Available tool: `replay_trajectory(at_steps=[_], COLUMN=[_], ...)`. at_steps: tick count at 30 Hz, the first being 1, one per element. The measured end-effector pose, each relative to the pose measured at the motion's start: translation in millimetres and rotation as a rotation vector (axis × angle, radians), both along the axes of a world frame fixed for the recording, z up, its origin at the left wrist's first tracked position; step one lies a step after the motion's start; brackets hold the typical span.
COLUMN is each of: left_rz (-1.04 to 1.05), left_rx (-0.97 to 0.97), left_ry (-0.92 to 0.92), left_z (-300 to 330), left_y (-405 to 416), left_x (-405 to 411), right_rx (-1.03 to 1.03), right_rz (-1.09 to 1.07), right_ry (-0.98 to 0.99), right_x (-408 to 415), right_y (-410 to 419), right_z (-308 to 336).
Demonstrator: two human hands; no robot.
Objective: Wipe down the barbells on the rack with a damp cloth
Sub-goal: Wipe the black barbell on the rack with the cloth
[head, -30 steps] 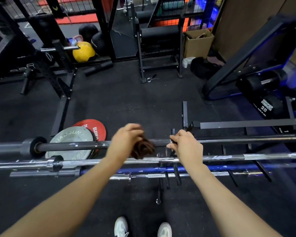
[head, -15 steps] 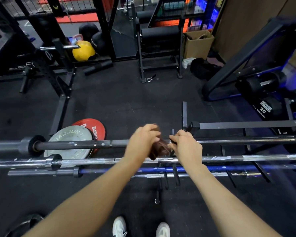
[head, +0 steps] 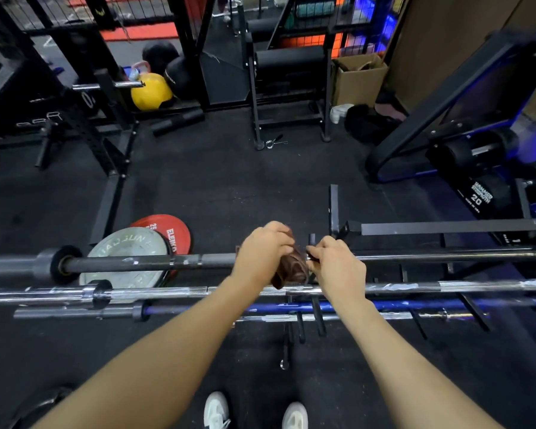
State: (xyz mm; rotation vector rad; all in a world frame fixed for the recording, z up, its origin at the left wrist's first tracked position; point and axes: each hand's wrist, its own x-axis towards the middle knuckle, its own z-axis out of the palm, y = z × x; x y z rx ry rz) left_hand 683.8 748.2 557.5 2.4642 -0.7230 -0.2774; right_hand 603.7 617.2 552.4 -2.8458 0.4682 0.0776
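- A brown cloth (head: 291, 267) is gripped in the curled fingers of the left hand (head: 262, 253), bunched over the far dark barbell (head: 136, 264) near mid-shaft.
- The right hand (head: 338, 267) is closed round the same barbell just right of the cloth, touching it.
- Three further bars lie nearer on the rack (head: 317, 317): a chrome barbell (head: 167, 293), a blue barbell (head: 384, 305) and a lower one.
- The cloth is judged soft, light and easily wrapped; it is best held wrapped round the shaft.
- The bars are judged heavy, rigid and liable to roll; steadying at the shaft is advised.
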Motion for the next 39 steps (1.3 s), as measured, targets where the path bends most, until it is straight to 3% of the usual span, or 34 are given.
replay_trajectory(at_steps=[2,6,10,13,19,23,30,35,39], left_rz=[-0.011,0.181,0.237,0.118,0.048,-0.064,0.062,0.244,0.151], left_rx=[0.024,0.115,0.085,0.04,-0.019,0.263,0.004,0.129,0.225], left_ry=[-0.047,-0.12,-0.075,-0.048,0.023,-0.133,-0.059,-0.112,-0.147], left_z=[3,3,-5,-10,5,-1,-1,-3,-4], left_y=[29,92,56,13,29,22,69,87,57], left_x=[11,38,27,11,1,-16,17,34,18], right_rx=[0.036,0.057,0.056,0.057,0.046,0.05,0.063,0.064,0.056], right_rz=[-0.009,-0.008,-0.01,-0.015,-0.011,-0.008,-0.002,0.003,0.003], right_ry=[-0.008,-0.018,-0.02,-0.019,-0.013,-0.009,-0.016,-0.027,-0.018], right_x=[0,1,2,2,1,1,1,1,-1], right_y=[-2,-1,2,1,-2,0,0,-1,-2], right_z=[-1,-3,-3,-1,0,0,-3,-4,-5])
